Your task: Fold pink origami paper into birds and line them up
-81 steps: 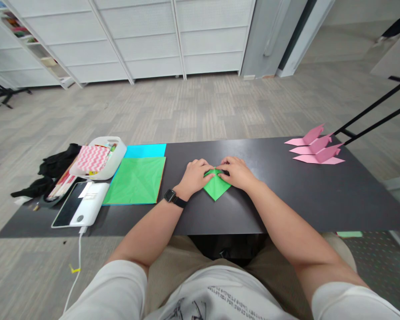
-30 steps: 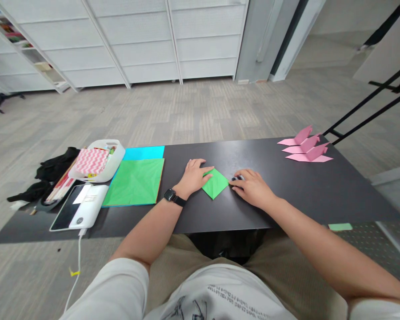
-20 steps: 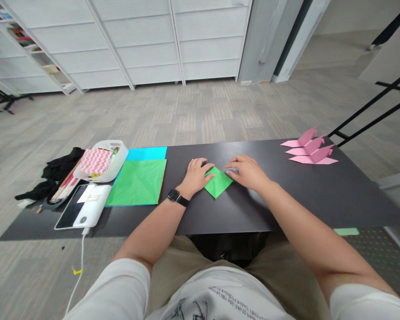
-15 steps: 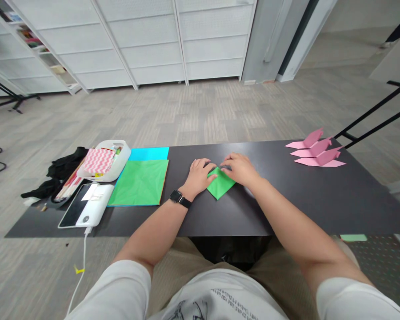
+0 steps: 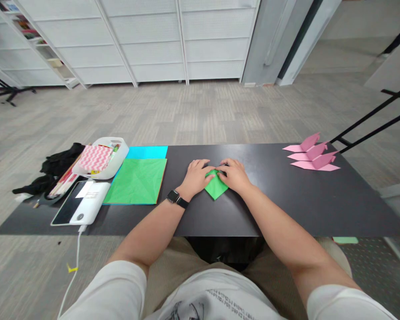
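A small green sheet of origami paper, folded into a diamond, lies on the dark table in front of me, one corner pointing towards my body. My left hand grips its left side, thumb on top and fingers curved past the edge. On the right side, my right hand holds the paper the same way, with thumb and index finger near the top corner. The tips of both hands almost meet there and hide the upper edges of the diamond.
Left of my hands lies a stack of green paper over blue sheets. Beyond it are a white basket, a white device with a cable and black cloth. Several pink paper cranes stand at the far right of the table.
My right hand moved from the right corner of the green paper up to its top edge and now grips it beside my left hand. The left hand stayed on the paper.
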The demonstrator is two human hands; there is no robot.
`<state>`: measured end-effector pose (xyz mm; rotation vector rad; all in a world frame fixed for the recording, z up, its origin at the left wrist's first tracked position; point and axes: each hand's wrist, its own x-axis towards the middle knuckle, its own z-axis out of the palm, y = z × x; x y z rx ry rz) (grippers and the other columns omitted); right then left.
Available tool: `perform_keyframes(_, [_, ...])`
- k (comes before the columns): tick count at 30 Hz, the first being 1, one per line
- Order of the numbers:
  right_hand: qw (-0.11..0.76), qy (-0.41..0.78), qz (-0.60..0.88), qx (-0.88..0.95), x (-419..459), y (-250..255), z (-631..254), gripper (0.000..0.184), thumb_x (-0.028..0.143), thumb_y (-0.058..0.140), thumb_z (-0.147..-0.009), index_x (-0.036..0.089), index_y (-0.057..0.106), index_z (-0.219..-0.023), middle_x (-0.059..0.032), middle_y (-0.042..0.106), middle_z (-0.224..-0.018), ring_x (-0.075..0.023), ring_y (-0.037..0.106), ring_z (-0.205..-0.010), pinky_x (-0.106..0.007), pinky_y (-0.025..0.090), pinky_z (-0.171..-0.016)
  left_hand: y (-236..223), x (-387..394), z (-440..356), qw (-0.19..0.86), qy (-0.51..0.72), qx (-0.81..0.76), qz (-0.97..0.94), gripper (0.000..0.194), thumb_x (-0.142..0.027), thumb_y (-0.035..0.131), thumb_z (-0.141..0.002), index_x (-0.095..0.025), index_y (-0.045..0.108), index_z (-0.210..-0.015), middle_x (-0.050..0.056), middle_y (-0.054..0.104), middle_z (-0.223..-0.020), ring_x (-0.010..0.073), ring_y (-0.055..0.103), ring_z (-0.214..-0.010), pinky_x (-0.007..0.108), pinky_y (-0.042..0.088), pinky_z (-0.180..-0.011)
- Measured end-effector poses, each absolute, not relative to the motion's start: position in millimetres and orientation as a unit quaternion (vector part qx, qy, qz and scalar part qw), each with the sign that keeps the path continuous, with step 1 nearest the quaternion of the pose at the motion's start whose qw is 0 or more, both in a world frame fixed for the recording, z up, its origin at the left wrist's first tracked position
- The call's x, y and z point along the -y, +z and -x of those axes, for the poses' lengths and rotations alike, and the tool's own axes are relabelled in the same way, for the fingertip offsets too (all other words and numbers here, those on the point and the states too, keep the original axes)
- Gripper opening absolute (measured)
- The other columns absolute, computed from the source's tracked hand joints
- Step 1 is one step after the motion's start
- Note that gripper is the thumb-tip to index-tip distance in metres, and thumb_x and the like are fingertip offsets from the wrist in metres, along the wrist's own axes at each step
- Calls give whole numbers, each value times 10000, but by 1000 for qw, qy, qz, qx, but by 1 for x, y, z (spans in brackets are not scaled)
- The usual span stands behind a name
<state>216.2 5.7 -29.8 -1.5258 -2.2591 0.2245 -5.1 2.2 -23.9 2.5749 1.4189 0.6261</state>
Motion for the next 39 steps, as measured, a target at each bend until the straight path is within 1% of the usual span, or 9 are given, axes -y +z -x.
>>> perform_keyframes(6, [197,81,547,810,-5,-30,-216,290,270,711,-977,348,836,-1227,-83,685,-1337,-333,573,-1276,-532,432,-1106,-23,-2,9,65,186,-467,-862,314,-382,640,-1059,-301,783,-1326,74,601,-1562,305,517,-1417,546,368,-1276])
perform_keyframes(9, [198,76,548,809,-5,-29,-217,288,269,717,-974,354,840,-1219,-85,683,-1328,-338,572,-1270,-541,427,-1112,-20,-2,11,70,170,-463,-867,308,-344,623,-1067,-306,783,-1327,73,598,-1572,306,521,-1424,569,365,-1280])
perform_keyframes(13, [201,74,546,810,-6,-30,-217,278,282,711,-979,347,846,-1213,-93,680,-1324,-342,573,-1257,-547,433,-1103,-13,-1,17,90,152,-456,-872,297,-281,641,-1053,-325,786,-1308,62,590,-1588,297,518,-1449,623,313,-1311])
perform_keyframes(19, [203,79,547,808,-7,-32,-219,272,299,718,-976,342,848,-1211,-96,675,-1323,-347,567,-1250,-551,432,-1097,-4,-2,30,110,122,-456,-875,327,-283,677,-1033,-345,770,-1340,80,561,-1615,318,479,-1505,698,280,-1306])
perform_keyframes(27, [193,90,554,805,-7,-32,-221,277,331,715,-988,366,837,-1233,-91,659,-1331,-337,552,-1248,-538,427,-1089,1,-5,48,129,69,-443,-884,402,-179,643,-1024,-401,775,-1331,29,525,-1669,325,459,-1550,713,288,-1297])
perform_keyframes(34, [185,100,564,799,-8,-30,-221,283,328,720,-984,368,836,-1238,-86,662,-1333,-332,559,-1249,-533,422,-1088,12,-11,60,138,19,-433,-890,337,-272,682,-1028,-447,791,-1294,7,506,-1693,323,469,-1551,674,308,-1295])
perform_keyframes(39, [183,104,567,797,-7,-28,-221,282,325,726,-979,372,837,-1233,-83,661,-1333,-328,564,-1252,-532,424,-1097,15,-13,68,155,-21,-432,-888,369,-371,760,-988,-477,758,-1341,-19,437,-1741,343,405,-1601,634,282,-1313])
